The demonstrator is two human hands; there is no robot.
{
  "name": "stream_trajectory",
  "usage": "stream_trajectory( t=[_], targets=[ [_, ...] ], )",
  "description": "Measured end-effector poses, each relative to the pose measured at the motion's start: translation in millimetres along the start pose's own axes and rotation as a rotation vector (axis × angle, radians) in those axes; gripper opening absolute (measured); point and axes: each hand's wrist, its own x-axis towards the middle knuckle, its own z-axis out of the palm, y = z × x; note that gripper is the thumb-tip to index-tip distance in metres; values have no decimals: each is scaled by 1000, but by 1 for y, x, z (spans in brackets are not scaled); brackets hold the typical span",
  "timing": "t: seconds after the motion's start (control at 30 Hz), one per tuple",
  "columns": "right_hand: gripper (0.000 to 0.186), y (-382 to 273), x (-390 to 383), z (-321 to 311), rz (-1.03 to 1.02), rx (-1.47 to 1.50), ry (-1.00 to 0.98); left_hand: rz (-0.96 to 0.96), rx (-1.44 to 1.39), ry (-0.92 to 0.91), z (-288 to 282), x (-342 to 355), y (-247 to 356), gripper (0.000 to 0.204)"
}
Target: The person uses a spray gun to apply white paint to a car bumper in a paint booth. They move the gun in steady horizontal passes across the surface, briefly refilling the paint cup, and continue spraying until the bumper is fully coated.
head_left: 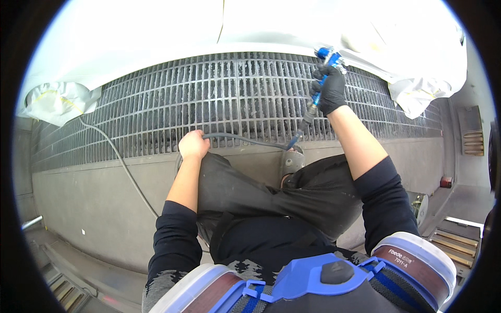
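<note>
w/ the dial centred in front of the worker, body at 6 o'clock, the slim blue-and-silver metal spray gun (324, 53) was up at abt 1 o'clock, its head overlapping, from my angle, the lower edge of the smooth glossy white panel (156, 36); any gap btwn them i cldn't judge. beneath lay the dark slatted metal floor grate (209, 99). the black-gloved right hand (332, 89) was wrapped round the gun's handle, fingers curled in; cldn't tell if one was squeezing a trigger. the bare left hand (193, 144), at abt 9 o'clock, was closed round the matte grey rubbery hose (237, 137), fingertips mostly hidden. the hose ran from there toward 3 o'clock, dipped nr the grey rounded sandal-like shoe (292, 163), then rose thru the dark grey cylindrical coupling (309, 113) to the gun's lower end.

handling, imo: gun prob stiff, w/ a bit of heft but ok one-handed; polished metal likely slick under a glove. the head's small fittings lkd the easiest to damage, so the handle, where the right hand had it, seemed the best hold. hose prob bendy yet springy, apt to tug at the coupling; holding it partway along, as the left hand did, shld take some wt.
</note>
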Motion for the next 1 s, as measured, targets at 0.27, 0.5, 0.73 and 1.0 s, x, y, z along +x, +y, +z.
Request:
stream_trajectory(
  t=[0.27,0.5,0.73,1.0],
  targets=[
    [8,56,-29,78,46,-56,-247,-171,-39,95,-8,-15,-41,19],
    [15,77,-35,102,124,-113,-670,-265,-18,88,-11,-32,-59,18],
    [12,70,-12,61,113,-37,-376,-190,-50,53,-8,-21,-40,20],
    [23,48,15,-20,-58,-169,-87,-37,-42,32,2,2,-1,21]
  ],
)
